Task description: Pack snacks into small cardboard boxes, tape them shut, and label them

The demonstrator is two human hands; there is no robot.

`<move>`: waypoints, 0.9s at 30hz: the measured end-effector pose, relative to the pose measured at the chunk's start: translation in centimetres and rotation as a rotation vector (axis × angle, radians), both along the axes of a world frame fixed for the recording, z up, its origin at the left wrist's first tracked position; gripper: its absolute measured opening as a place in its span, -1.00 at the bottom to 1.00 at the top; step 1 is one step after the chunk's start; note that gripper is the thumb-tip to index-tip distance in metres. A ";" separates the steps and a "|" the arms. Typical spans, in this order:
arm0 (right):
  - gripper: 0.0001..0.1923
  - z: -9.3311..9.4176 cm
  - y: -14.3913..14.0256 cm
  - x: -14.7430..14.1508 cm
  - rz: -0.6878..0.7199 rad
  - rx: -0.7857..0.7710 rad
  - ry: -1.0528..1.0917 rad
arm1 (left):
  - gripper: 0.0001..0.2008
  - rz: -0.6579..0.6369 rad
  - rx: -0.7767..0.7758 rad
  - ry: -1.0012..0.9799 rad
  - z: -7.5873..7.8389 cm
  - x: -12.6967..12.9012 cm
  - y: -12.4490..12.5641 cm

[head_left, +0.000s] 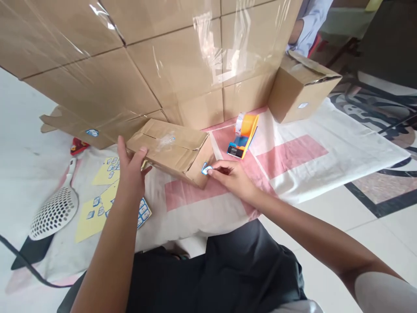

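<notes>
A small taped cardboard box (pixel 169 145) lies on the white and pink cloth (pixel 293 161) in front of me. My left hand (pixel 132 171) rests flat against the box's left end, steadying it. My right hand (pixel 230 176) pinches a small blue and white sticker (pixel 206 168) and presses it at the box's near right corner. Yellow backing sheets with several more blue stickers (pixel 97 208) lie under my left forearm.
An orange and blue tape dispenser (pixel 244 134) sits just behind my right hand. A wall of stacked cartons (pixel 156 61) rises behind, with another small box (pixel 299 89) at right. A white perforated ladle (pixel 55 208) lies at left. Another person's sleeve (pixel 309 21) shows top right.
</notes>
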State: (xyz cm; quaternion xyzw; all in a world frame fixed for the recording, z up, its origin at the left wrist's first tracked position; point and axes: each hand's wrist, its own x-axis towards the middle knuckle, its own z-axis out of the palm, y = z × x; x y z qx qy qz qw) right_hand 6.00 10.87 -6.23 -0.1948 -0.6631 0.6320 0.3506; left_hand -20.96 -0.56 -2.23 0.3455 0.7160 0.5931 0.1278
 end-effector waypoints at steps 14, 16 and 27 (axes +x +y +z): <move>-0.79 -2.0 0.0 -1.8 -0.041 0.063 0.088 | -0.18 0.129 -0.051 -0.232 0.8 1.6 1.6; -0.80 -2.2 0.3 -2.0 -0.046 0.065 0.089 | -0.16 0.142 -0.070 -0.228 0.8 1.7 1.7; -0.65 -2.4 0.5 -2.4 -0.119 0.138 -0.025 | -0.18 0.111 -0.119 -0.186 1.3 2.1 1.6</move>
